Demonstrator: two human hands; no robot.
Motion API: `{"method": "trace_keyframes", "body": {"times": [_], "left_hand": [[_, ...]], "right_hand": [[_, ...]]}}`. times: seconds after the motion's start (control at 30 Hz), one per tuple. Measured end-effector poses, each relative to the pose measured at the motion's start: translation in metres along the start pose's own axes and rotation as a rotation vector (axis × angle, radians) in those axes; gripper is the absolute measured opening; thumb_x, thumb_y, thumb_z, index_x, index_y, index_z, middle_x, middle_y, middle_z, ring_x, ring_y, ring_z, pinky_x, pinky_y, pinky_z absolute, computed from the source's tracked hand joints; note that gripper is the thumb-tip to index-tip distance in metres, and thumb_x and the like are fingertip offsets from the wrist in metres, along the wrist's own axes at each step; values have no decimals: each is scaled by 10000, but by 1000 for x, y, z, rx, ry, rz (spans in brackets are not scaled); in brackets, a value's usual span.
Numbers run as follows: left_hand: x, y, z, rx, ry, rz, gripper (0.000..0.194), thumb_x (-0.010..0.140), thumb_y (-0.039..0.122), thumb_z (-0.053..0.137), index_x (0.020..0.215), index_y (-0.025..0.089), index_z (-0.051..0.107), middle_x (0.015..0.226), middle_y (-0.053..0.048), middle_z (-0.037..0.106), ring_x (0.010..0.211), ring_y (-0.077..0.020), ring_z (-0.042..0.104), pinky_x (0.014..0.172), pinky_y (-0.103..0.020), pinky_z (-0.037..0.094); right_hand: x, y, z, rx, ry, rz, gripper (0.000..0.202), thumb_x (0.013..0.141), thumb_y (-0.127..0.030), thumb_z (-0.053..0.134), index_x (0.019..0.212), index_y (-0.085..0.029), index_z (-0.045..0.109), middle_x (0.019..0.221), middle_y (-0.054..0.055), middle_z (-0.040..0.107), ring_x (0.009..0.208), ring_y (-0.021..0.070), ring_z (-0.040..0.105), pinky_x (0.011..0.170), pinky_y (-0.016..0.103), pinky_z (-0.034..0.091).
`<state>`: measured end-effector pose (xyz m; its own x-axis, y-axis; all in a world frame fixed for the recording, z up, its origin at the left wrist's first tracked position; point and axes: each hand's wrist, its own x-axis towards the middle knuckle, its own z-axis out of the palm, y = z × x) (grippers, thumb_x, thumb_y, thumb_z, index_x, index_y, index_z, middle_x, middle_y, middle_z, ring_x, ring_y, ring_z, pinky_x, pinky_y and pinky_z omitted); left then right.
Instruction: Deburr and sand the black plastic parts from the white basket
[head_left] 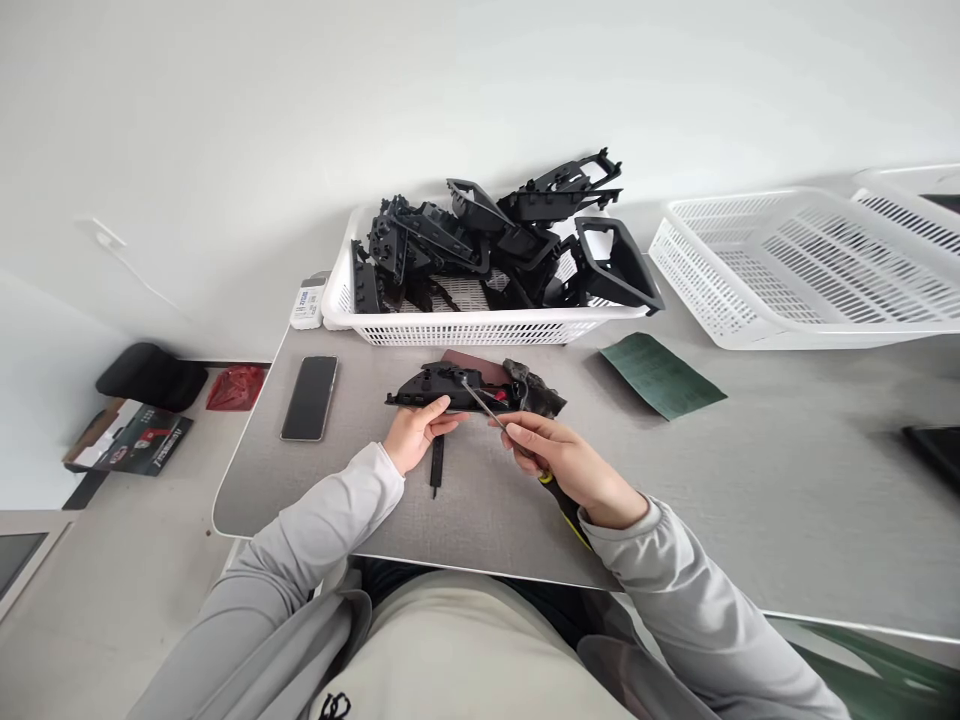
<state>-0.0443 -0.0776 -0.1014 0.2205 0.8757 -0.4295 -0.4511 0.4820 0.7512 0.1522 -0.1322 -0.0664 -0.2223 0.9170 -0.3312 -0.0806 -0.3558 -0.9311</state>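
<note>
Head view: matte black plastic part point(427, 386), long and low, raised toward the middle, irregular outline, small red bit point(500, 396) showing near the right end. Located over the tabletop point(390, 530), in front of the loaded white basket point(465, 328); can't tell if lifted or resting. Dark crumpled piece point(541, 392) at its right end, attachment unclear. Left hand point(414, 432) gripping the near edge, thumb on top, fingers underneath, forearm slanting in from lower left. Right hand point(566, 458) clasping a screwdriver point(561, 500), fingers near the shaft, black-and-yellow handle trailing below the palm, tip angled up-left onto the part; contact unclear.
</note>
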Motion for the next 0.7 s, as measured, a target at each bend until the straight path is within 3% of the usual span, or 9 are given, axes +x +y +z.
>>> {"method": "trace_keyframes", "body": {"times": [0.17,0.33,0.5,0.7], "left_hand": [[2,1,1,-29,49,15,152,702,174,770,819,117,692,781,-59,742,735,-201,735,756,-288,579],[2,4,1,-88,58,52,138,740,189,745,846,119,692,806,-56,744,719,-172,731,781,-273,574],[1,3,3,-106,63,59,146,722,186,760,837,129,690,806,-39,743,718,-147,721,831,-284,559],[1,3,3,-100,44,86,211,699,196,777,890,141,708,852,-38,749,794,-163,722,904,-324,536]], "right_hand": [[2,4,7,172,-38,94,478,633,-507,781,941,-174,627,682,-42,505,469,53,397,456,245,222],[1,8,15,290,-98,150,453,648,-487,783,922,-173,607,696,-34,519,466,47,377,447,237,221],[2,15,23,308,-123,197,439,683,-504,746,928,-178,583,648,-44,505,437,39,300,412,220,152],[3,20,26,265,-119,163,418,716,-511,705,934,-184,561,645,-45,505,436,43,303,399,213,163]]}}
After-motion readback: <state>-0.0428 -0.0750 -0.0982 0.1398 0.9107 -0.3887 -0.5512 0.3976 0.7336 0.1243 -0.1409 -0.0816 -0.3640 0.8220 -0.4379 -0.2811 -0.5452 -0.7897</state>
